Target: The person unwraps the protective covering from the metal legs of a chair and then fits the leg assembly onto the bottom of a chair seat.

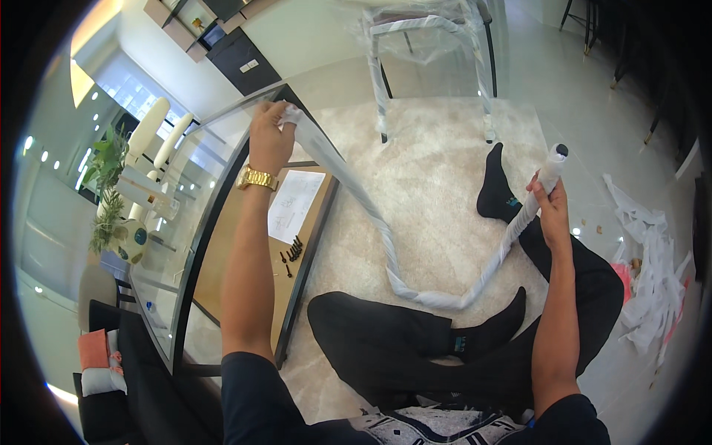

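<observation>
item: long white foam wrapping strip [386, 252], soft and limp, peeled loose and sagging in a deep loop over the pale shaggy rug [437, 170]. the low point of the loop hangs just above the rug, in front of the person's crossed black-trousered legs [415, 348].

left hand [268, 141]: raised, fingers closed around the upper end of the strip, a gold metal wristwatch [257, 179] on the wrist.

right hand [550, 200]: closed around a slim tube with a black end cap [553, 165], held upright and still sheathed in the same white foam; the strip runs down from it to the loop.

handling, judged: the strip looks very light, floppy and easy to tear, not slippery; it gives no resistance and bears no load, so it is best taken at the ends, as now. the tube looks stiff and light, best gripped around its wrapped shaft.

left of the rug: a dark-framed glass worktop [222, 170] lying flat, a brown board [245, 245] under it, carrying a white paper sheet [294, 205] and a small cluster of black screws [293, 252].

beyond the rug: a plastic-wrapped chair frame [430, 52].

right of the rug: a heap of torn white wrapping scraps [656, 274] on the tiled floor.
</observation>
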`<state>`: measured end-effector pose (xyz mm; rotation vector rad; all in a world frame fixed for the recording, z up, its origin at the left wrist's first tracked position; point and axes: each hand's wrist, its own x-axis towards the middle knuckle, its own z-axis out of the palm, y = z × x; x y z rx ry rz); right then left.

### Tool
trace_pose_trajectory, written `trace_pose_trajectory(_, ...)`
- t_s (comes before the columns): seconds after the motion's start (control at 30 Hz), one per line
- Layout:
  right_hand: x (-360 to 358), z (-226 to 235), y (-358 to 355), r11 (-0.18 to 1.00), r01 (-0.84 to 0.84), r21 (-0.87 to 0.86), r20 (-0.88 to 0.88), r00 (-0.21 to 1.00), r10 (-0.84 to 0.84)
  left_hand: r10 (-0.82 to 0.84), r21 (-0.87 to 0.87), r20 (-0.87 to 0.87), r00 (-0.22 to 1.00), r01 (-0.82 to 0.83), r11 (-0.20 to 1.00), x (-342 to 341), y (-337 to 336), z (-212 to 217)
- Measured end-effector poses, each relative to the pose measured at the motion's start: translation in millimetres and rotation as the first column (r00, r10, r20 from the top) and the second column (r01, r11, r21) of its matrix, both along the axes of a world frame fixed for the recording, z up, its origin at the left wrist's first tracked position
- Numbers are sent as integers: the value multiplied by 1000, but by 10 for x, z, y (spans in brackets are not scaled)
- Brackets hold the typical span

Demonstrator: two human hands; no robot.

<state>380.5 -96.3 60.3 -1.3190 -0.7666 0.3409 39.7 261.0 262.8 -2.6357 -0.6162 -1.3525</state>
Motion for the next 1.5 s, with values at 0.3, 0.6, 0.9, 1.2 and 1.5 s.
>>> trace_pose_trajectory(0.3, 121, -73, -73, 1000, -2, 18, -6, 1000, 2, 331, -537, 165, 929, -197, 820, -602, 129, -100)
trace_pose_trajectory(0.6, 22, -28, 48, 1000, -29, -4, -7, 1000, 29, 95, -962, 217, 972, 196, 190, -1554, -448, -416)
trace_pose_trajectory(0.9, 184, -128, 81, 1000, 18, -24, -23, 1000, -19, -544, -876, 482, 687, 395, -277, -945, -1139, -1051)
trace_pose_trajectory(1.2, -669, -372, 19, 709, 705, -27, 464, 637, -616, 64, -860, 231, 971, 173, 479, -341, -171, -3289)
trace_pose_trajectory(1.5, -1986, -845, 1547, 921, -386, -61, -337, 876, 345, -98, -922, 323, 941, 336, 191, -225, -196, -3354)
